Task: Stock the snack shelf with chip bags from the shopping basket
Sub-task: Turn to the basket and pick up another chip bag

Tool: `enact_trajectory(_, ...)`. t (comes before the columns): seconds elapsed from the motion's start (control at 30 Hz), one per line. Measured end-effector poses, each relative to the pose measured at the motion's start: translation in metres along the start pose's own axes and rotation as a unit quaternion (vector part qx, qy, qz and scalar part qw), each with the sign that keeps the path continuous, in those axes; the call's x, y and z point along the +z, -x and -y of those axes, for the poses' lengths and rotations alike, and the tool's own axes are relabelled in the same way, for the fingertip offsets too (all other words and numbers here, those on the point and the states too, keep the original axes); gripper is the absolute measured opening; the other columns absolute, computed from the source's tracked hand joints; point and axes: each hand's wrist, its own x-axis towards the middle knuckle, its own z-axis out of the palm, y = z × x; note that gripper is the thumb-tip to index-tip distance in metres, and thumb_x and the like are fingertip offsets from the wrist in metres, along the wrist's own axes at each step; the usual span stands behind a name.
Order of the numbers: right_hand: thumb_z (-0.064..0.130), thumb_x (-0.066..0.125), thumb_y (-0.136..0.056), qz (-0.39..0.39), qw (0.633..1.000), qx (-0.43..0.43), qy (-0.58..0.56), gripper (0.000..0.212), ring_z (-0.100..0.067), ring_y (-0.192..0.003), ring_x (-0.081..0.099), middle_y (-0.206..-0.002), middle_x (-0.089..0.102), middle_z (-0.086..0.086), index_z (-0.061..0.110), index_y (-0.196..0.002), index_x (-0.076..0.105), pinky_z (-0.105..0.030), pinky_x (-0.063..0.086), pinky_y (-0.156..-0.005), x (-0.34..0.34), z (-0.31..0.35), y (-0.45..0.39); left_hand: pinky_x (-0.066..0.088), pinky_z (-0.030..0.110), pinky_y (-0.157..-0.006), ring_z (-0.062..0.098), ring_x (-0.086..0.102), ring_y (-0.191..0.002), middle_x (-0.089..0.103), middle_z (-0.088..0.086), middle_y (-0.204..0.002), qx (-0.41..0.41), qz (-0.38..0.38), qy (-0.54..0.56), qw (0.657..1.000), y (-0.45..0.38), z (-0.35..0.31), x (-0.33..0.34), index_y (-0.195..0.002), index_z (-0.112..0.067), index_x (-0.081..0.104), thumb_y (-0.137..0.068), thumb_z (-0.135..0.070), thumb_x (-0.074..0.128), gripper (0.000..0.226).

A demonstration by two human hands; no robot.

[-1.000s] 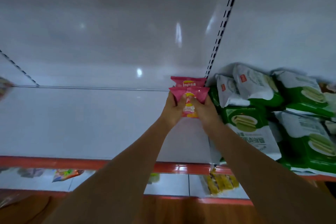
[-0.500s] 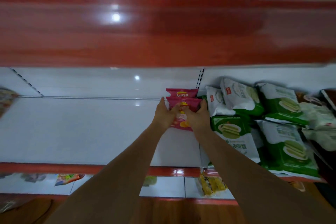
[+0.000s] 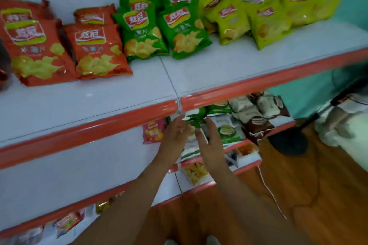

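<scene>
A small pink chip bag (image 3: 153, 133) stands upright on the middle shelf (image 3: 65, 167), just under the red edge of the shelf above. My left hand (image 3: 175, 137) hovers a little to the bag's right with its fingers straight, and it holds nothing. Beside it, my right hand (image 3: 211, 141) is also empty with fingers spread, in front of green and white snack packs (image 3: 225, 129). Both hands are apart from the pink bag. No shopping basket is in view.
The top shelf (image 3: 219, 61) carries orange chip bags (image 3: 95, 51), green chip bags (image 3: 163, 30) and yellow-green bags (image 3: 264, 16). Brown and white packs (image 3: 256, 113) lie at the middle shelf's right end. A black fan base (image 3: 286, 141) stands on the wooden floor to the right.
Both hands have let go of the pink chip bag and drawn back to its right. My view has tilted up and away, and the top shelf of chip bags is now in sight.
</scene>
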Motion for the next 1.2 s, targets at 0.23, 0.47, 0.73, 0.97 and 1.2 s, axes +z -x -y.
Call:
enact_trajectory(0.23,0.039,0.047,-0.098,-0.245,0.967,0.025,-0.063,0.046,0.016,-0.117,0.046,-0.142,0.042,0.021,0.034,-0.143,0.039,-0.021,0.041,-0.106,-0.195,-0.007,0.104,0.049,0.009,-0.075,-0.014,0.059,-0.098,0.058,-0.017,-0.117,0.099,0.246,-0.006,0.964,0.076,-0.093,0.169,-0.131,-0.034,0.049,-0.099,-0.034,0.051,0.032)
enact_trajectory(0.47,0.033,0.048,-0.099,-0.456,0.883,0.051,-0.1,0.042,0.014,-0.125,0.043,-0.14,0.048,0.022,0.033,-0.141,0.044,-0.018,0.036,-0.105,-0.372,-0.054,0.258,0.042,0.004,-0.088,-0.009,0.056,-0.113,0.061,-0.01,-0.125,0.166,0.437,-0.04,0.883,0.198,-0.134,0.349,-0.136,-0.033,0.05,-0.099,-0.036,0.05,0.038)
enact_trajectory(0.73,0.028,0.048,-0.099,-0.65,0.743,0.122,-0.108,0.039,0.009,-0.123,0.047,-0.136,0.053,0.014,0.026,-0.138,0.048,-0.005,0.041,-0.093,-0.519,-0.152,0.497,0.043,0.007,-0.084,-0.005,0.055,-0.116,0.06,-0.013,-0.125,0.191,0.65,-0.087,0.73,0.427,-0.149,0.571,-0.137,-0.039,0.048,-0.096,-0.05,0.046,0.042)
enact_trajectory(0.97,0.032,0.048,-0.099,-0.783,0.569,0.196,-0.157,0.038,0.0,-0.122,0.05,-0.134,0.054,0.012,0.027,-0.136,0.049,-0.025,0.044,-0.099,-0.563,-0.229,0.673,0.046,0.016,-0.089,-0.002,0.061,-0.107,0.064,-0.011,-0.118,0.184,0.785,-0.131,0.577,0.62,-0.117,0.693,-0.129,-0.039,0.053,-0.077,-0.071,0.045,0.062)
enact_trajectory(1.2,0.03,0.046,-0.1,-0.864,0.378,0.261,-0.209,0.038,-0.008,-0.122,0.05,-0.133,0.054,0.007,0.022,-0.137,0.048,-0.02,0.038,-0.092,-0.579,-0.288,0.79,0.046,0.009,-0.08,0.005,0.063,-0.099,0.066,-0.005,-0.108,0.173,0.864,-0.21,0.423,0.768,-0.059,0.774,-0.121,-0.038,0.054,-0.071,-0.067,0.049,0.057)
